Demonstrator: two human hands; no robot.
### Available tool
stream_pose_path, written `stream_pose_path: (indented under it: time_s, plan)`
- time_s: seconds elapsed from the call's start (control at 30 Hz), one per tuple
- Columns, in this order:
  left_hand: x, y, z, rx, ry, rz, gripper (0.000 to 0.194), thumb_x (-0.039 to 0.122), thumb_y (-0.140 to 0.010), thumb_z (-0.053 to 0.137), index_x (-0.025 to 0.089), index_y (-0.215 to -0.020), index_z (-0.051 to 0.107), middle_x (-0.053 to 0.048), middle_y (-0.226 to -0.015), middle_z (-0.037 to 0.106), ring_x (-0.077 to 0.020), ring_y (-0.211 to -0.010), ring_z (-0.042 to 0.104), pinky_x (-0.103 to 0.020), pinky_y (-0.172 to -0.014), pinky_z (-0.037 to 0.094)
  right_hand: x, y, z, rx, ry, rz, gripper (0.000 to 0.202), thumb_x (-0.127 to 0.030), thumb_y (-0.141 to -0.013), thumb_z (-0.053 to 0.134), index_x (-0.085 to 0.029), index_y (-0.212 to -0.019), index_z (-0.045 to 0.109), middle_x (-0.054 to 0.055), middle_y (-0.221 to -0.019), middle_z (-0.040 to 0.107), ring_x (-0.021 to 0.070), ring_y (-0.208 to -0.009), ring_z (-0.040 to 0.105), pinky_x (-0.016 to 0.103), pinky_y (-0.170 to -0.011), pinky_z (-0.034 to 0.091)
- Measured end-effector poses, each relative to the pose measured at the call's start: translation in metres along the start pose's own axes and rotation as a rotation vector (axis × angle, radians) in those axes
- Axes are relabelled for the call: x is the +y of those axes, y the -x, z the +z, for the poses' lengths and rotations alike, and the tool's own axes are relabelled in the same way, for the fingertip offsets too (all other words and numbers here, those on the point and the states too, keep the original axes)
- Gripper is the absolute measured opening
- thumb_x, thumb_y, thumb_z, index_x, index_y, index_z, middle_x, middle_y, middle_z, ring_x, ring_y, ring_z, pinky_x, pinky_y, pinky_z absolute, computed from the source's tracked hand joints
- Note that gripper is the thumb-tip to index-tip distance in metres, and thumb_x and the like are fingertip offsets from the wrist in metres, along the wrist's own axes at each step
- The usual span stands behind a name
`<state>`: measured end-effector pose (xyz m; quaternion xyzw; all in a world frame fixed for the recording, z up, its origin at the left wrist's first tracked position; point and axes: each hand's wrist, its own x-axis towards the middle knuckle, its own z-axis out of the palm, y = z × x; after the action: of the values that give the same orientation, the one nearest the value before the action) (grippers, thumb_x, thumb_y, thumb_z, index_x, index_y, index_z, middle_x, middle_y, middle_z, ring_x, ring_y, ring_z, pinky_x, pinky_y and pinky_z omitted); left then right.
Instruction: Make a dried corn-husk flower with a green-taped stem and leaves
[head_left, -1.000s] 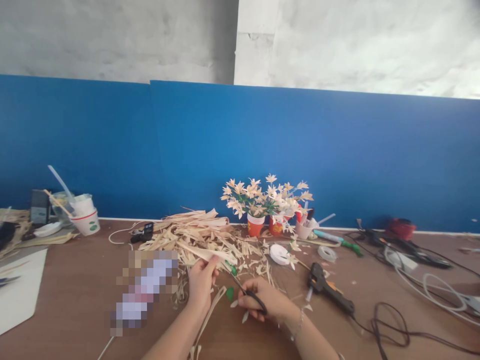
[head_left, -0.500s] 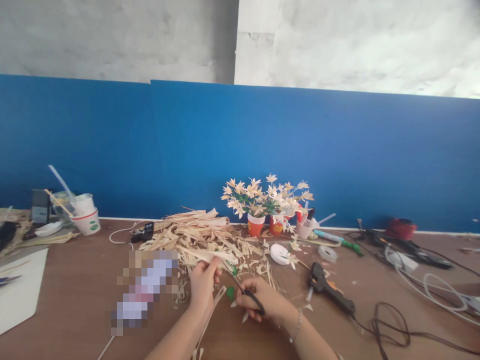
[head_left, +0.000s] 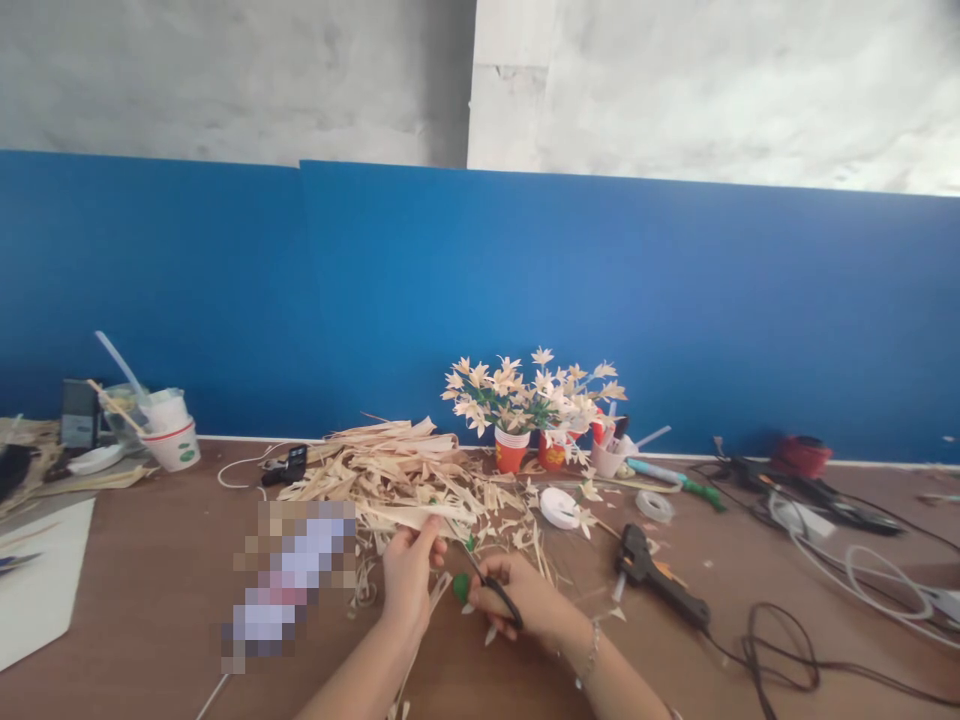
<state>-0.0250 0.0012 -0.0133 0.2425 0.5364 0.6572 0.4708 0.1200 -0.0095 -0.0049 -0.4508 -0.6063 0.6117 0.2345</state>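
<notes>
Between the thumb and fingers of my left hand (head_left: 409, 570) is a pale strip of dried husk (head_left: 405, 514), held just in front of the heap. My right hand (head_left: 517, 595) grips black-handled scissors (head_left: 504, 598), their blades pointing up and left toward the strip. Just left of my right hand lies a green piece (head_left: 460, 587), with small pale petal-like bits beside it. Behind both hands spreads a pile of dried husk strips (head_left: 382, 455). Whether the blades touch the strip I cannot tell.
Pale flowers (head_left: 536, 395) stand in red cups (head_left: 511, 452) at the back. A white tape roll (head_left: 559, 508) and a black glue gun (head_left: 660, 580) with its cord lie to the right. On the left are a white cup (head_left: 174, 445), a paper sheet (head_left: 45, 580) and a blurred patch.
My hands have barely shifted. My left hand has moved very slightly right with the husk strip, and the scissors remain in my right hand.
</notes>
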Motion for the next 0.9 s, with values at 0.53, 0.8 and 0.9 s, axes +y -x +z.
stream_pose_path:
  time_s: [0.53, 0.8, 0.9]
  plan:
    - [0.003, -0.001, 0.0, -0.02, 0.069, -0.044, 0.027, 0.037, -0.058, 0.069, 0.014, -0.056, 0.053, 0.003, -0.045, 0.053, -0.0054, -0.036, 0.041, -0.017, -0.035, 0.026, 0.002, 0.004, -0.013, -0.066, 0.058, 0.044, 0.028, -0.04, -0.065, 0.066, -0.015, -0.074, 0.056, -0.006, -0.042, 0.053, 0.0042, -0.031, 0.042, 0.012, -0.028, 0.022]
    - [0.018, -0.014, -0.007, -0.022, 0.263, -0.025, 0.026, 0.024, -0.052, 0.07, 0.017, -0.068, 0.051, 0.007, -0.052, 0.053, -0.0057, -0.041, 0.046, -0.014, -0.033, 0.024, 0.001, 0.013, -0.047, -0.105, -0.027, 0.019, 0.03, -0.04, -0.065, 0.066, -0.015, -0.077, 0.055, -0.006, -0.045, 0.055, 0.0041, -0.032, 0.042, 0.013, -0.032, 0.024]
    - [0.017, -0.019, -0.011, -0.094, 0.225, 0.01, 0.02, 0.027, -0.058, 0.062, 0.017, -0.074, 0.054, 0.01, -0.044, 0.043, -0.0032, -0.033, 0.032, -0.013, -0.031, 0.015, 0.004, 0.004, -0.042, 0.116, -0.042, -0.052, 0.03, -0.043, -0.068, 0.061, -0.016, -0.079, 0.053, -0.006, -0.045, 0.053, 0.0056, -0.033, 0.042, 0.014, -0.032, 0.021]
